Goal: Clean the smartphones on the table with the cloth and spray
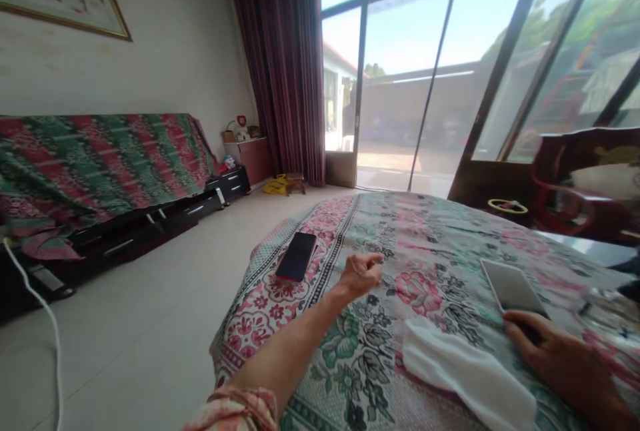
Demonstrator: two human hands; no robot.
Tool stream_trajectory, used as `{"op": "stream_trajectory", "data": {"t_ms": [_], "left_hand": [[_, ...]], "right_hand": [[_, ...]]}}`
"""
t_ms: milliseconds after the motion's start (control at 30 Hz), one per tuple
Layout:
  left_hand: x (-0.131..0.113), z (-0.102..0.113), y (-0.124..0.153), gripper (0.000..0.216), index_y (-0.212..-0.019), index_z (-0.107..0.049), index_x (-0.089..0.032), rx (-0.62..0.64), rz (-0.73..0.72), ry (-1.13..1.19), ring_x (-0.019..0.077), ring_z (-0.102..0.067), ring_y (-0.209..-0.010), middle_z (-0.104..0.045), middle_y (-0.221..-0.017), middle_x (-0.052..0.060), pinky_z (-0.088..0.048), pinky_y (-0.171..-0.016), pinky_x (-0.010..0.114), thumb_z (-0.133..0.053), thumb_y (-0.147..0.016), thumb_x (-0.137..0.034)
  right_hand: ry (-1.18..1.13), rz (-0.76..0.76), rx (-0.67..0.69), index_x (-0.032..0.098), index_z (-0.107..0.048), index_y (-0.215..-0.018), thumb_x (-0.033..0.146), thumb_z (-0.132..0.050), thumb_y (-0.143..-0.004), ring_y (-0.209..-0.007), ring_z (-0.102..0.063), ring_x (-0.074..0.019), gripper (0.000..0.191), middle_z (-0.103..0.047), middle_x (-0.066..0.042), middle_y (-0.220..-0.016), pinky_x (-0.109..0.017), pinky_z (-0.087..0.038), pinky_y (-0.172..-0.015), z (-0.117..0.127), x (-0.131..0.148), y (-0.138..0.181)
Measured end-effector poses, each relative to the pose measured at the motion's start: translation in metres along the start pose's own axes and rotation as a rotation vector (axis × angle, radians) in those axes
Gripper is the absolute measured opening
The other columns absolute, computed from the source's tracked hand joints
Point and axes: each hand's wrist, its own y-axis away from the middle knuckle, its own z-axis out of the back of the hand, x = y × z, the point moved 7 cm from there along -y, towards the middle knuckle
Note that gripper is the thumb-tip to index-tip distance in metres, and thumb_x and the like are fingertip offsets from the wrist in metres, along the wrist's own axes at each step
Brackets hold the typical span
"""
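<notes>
My left hand is over the flowered cloth, with its index finger and thumb apart and the other fingers curled. Nothing shows in it. To its left a dark-screened phone lies on the cloth. My right hand is at the near end of a flat white-edged device with a grey, shiny face. Its thumb and index finger touch the device's near edge; the other fingers are hidden. A white folded cloth lies between my two hands, nearer to me.
The flowered tablecloth covers a rounded table. Clear plastic sits at the right edge, beside a carved wooden chair. Across the floor is a low black cabinet under a striped cloth. A white cable runs along the left.
</notes>
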Motion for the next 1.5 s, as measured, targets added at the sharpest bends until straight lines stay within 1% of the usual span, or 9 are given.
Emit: {"op": "stream_trajectory", "data": {"t_ms": [100,200,267,400,567,800,1100,1300,1500], "left_hand": [[-0.009,0.065,0.007,0.035,-0.114,-0.066,-0.014,-0.222,-0.076,-0.259,0.0177,-0.065,-0.079,-0.071,-0.087,0.007,-0.049,-0.077,0.025,-0.05,-0.083,-0.017],[-0.009,0.125,0.028,0.04,-0.122,-0.059,-0.014,-0.471,-0.08,-0.573,0.0253,-0.057,-0.105,-0.064,-0.112,0.013,-0.041,-0.097,0.033,-0.054,-0.083,-0.023],[0.003,0.147,0.043,0.058,-0.13,-0.051,-0.014,-0.494,0.004,-0.696,0.03,-0.051,-0.114,-0.057,-0.123,0.015,-0.037,-0.101,0.037,-0.065,-0.077,-0.034],[0.04,0.156,0.065,0.079,-0.135,-0.042,-0.009,-0.383,0.235,-0.772,0.0327,-0.049,-0.118,-0.049,-0.129,0.018,-0.037,-0.099,0.038,-0.067,-0.071,-0.048],[0.052,0.151,0.073,0.076,-0.135,-0.04,-0.006,-0.391,0.256,-0.787,0.0315,-0.05,-0.118,-0.049,-0.128,0.02,-0.037,-0.099,0.036,-0.062,-0.075,-0.048],[0.046,0.153,0.079,0.073,-0.135,-0.04,-0.004,-0.437,0.194,-0.737,0.0308,-0.053,-0.113,-0.051,-0.121,0.021,-0.041,-0.097,0.038,-0.06,-0.078,-0.046],[0.051,0.162,0.076,0.066,-0.131,-0.05,-0.01,-0.468,0.215,-0.628,0.0285,-0.058,-0.108,-0.058,-0.116,0.016,-0.046,-0.095,0.035,-0.065,-0.07,-0.032],[0.043,0.169,0.078,0.064,-0.13,-0.052,-0.012,-0.533,0.098,-0.626,0.0265,-0.057,-0.109,-0.06,-0.114,0.013,-0.044,-0.098,0.034,-0.065,-0.069,-0.026],[0.007,0.153,0.068,0.061,-0.128,-0.054,-0.016,-0.421,-0.082,-0.542,0.0272,-0.057,-0.112,-0.06,-0.119,0.012,-0.044,-0.1,0.039,-0.068,-0.069,-0.028]], "right_hand": [[-0.041,0.089,0.054,0.031,-0.067,-0.076,0.048,-0.054,-0.064,-0.062,-0.066,-0.0239,0.024,-0.07,-0.014,-0.078,-0.039,-0.045,-0.057,-0.01,0.03,-0.021],[-0.066,0.226,0.075,0.026,-0.068,-0.081,0.042,-0.052,-0.068,-0.058,-0.063,-0.0207,0.026,-0.07,-0.009,-0.076,-0.036,-0.048,-0.06,-0.032,0.091,-0.044],[-0.114,0.303,0.129,0.024,-0.069,-0.085,0.037,-0.051,-0.072,-0.059,-0.063,-0.0179,0.025,-0.07,-0.006,-0.081,-0.032,-0.048,-0.062,-0.058,0.141,-0.054],[-0.291,0.379,0.282,0.019,-0.069,-0.096,0.022,-0.048,-0.076,-0.074,-0.065,-0.0173,0.029,-0.069,-0.008,-0.094,-0.029,-0.05,-0.073,-0.126,0.238,-0.057],[-0.36,0.3,0.363,0.02,-0.068,-0.106,0.017,-0.053,-0.076,-0.089,-0.064,-0.0185,0.033,-0.068,-0.008,-0.108,-0.03,-0.048,-0.086,-0.202,0.303,-0.059],[-0.39,0.25,0.403,0.019,-0.064,-0.117,0.024,-0.052,-0.083,-0.103,-0.062,-0.02,0.037,-0.067,-0.008,-0.114,-0.031,-0.046,-0.093,-0.251,0.335,-0.066],[-0.42,0.182,0.363,0.021,-0.065,-0.114,0.03,-0.049,-0.084,-0.099,-0.063,-0.0206,0.035,-0.07,-0.005,-0.108,-0.034,-0.046,-0.092,-0.254,0.339,-0.062],[-0.433,0.163,0.322,0.021,-0.066,-0.113,0.027,-0.052,-0.081,-0.096,-0.064,-0.02,0.035,-0.07,-0.004,-0.106,-0.034,-0.047,-0.091,-0.24,0.344,-0.066],[-0.38,0.128,0.267,0.019,-0.065,-0.115,0.025,-0.053,-0.079,-0.1,-0.063,-0.0209,0.038,-0.068,-0.007,-0.113,-0.034,-0.047,-0.092,-0.183,0.32,-0.079]]}}
